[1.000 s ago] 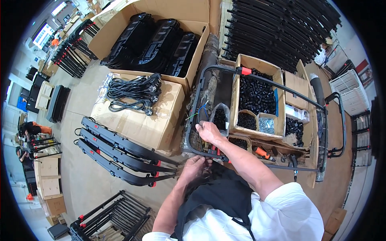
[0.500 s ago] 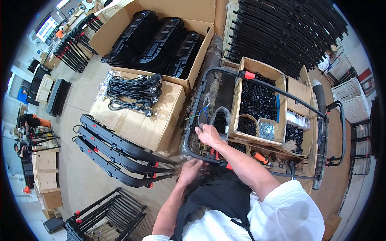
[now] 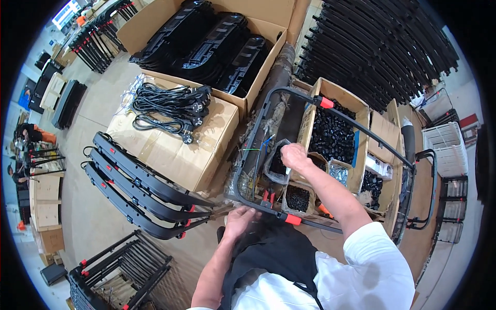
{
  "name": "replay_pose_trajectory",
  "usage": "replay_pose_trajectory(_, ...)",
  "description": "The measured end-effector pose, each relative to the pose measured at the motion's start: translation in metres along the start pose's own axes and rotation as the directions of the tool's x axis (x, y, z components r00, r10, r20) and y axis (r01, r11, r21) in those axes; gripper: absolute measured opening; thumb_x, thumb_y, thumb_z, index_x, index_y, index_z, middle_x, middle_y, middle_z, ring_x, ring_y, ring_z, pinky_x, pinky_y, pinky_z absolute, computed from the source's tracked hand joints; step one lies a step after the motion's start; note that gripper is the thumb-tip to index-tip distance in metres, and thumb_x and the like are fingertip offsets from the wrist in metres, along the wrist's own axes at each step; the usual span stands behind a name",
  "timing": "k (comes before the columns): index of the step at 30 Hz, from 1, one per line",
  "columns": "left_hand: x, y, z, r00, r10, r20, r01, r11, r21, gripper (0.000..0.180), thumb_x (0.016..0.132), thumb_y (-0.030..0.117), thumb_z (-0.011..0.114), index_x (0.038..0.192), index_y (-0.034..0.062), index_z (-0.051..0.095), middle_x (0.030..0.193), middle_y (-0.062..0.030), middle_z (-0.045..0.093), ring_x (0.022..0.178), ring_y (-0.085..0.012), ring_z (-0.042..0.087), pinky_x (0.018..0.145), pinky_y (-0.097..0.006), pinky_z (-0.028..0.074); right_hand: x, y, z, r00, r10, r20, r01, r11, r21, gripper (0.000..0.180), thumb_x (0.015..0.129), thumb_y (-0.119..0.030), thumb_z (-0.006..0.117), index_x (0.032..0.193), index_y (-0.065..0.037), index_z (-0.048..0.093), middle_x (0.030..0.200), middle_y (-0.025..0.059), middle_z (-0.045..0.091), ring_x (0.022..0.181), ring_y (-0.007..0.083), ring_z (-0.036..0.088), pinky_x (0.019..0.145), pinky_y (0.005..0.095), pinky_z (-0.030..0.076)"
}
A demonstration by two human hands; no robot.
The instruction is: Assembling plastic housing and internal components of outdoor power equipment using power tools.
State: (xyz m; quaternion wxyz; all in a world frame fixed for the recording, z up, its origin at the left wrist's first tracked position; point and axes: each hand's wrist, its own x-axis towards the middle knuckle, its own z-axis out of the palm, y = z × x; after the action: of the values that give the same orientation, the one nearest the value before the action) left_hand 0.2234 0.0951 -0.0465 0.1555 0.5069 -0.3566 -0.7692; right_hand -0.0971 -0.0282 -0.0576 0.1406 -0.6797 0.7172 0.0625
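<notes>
A black tubular frame [image 3: 380,138] with red clips lies across the workbench in front of me. My left hand [image 3: 238,222] is at its near left corner, fingers bent against the tube with the tips partly hidden. My right hand [image 3: 295,156] is inside the frame's outline, over the edge of a clear plastic bag [image 3: 278,176] of small black parts. Its fingers are curled together, and what they hold, if anything, is hidden. Below it stands a small box of black screws [image 3: 298,198]. A red clamp-like piece [image 3: 268,198] sits by the tube near my left hand.
A carton [image 3: 330,85] of black caps stands beyond my right hand. Coiled power cords [image 3: 168,111] lie on a closed box at left, with curved black frames [image 3: 139,181] below. A large open carton holds black panels [image 3: 217,46]. Black bars [image 3: 382,46] are stacked at far right.
My right hand has let go of the frame's left side and moved right, to the bag of small parts. My left hand stays by the near corner. The whole view has shifted slightly.
</notes>
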Motion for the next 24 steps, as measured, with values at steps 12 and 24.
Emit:
replay_pose_trajectory(12, 0.001, 0.003, 0.002, 0.998, -0.022, 0.065, 0.034, 0.98, -0.194, 0.023, 0.106, 0.012, 0.059, 0.119, -0.0047, 0.067, 0.104, -0.0111, 0.075, 0.091, -0.0178, 0.071, 0.087, -0.032, 0.057, 0.021, -0.004, 0.072, 0.989, -0.095, 0.117, 0.11, 0.985, -0.134, 0.019, 0.082, -0.017, 0.063, 0.084, -0.012, 0.081, 0.09, 0.0161, 0.078, 0.085, 0.0325, 0.078, 0.075, 0.0456, 0.061)
replay_pose_trajectory(24, 0.005, 0.004, -0.003, 0.982, 0.083, 0.167, -0.056, 0.986, -0.155, 0.024, 0.107, 0.015, 0.058, 0.119, -0.0034, 0.067, 0.106, -0.0101, 0.074, 0.094, -0.0175, 0.069, 0.086, -0.031, 0.055, 0.021, 0.012, 0.042, 0.996, 0.055, -0.069, -0.033, 0.957, 0.289, 0.021, 0.09, -0.006, 0.056, 0.106, 0.006, 0.062, 0.092, 0.0288, 0.072, 0.087, 0.0432, 0.073, 0.078, 0.0503, 0.058)
